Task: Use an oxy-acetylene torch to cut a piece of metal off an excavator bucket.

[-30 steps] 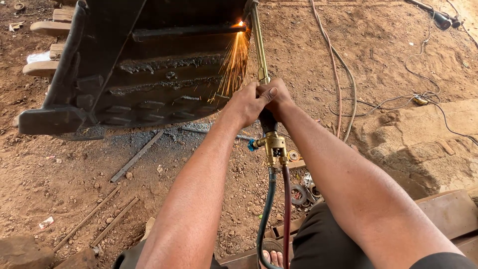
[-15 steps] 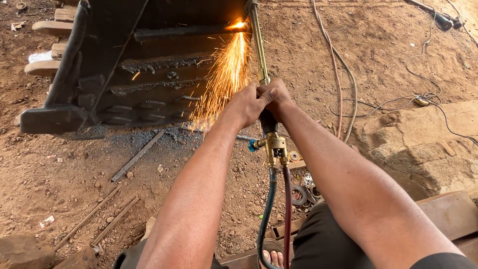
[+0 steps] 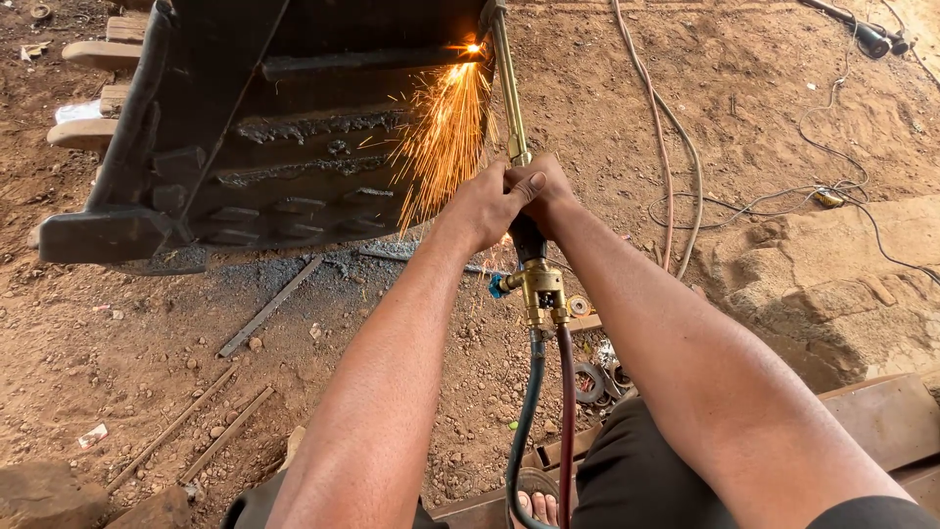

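Both hands (image 3: 514,201) around cutting torch (image 3: 511,108)

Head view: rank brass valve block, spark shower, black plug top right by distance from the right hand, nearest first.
1. Brass valve block: just below the right hand, on the torch.
2. Spark shower: up-left, at the dark steel bucket.
3. Black plug: far top-right corner.
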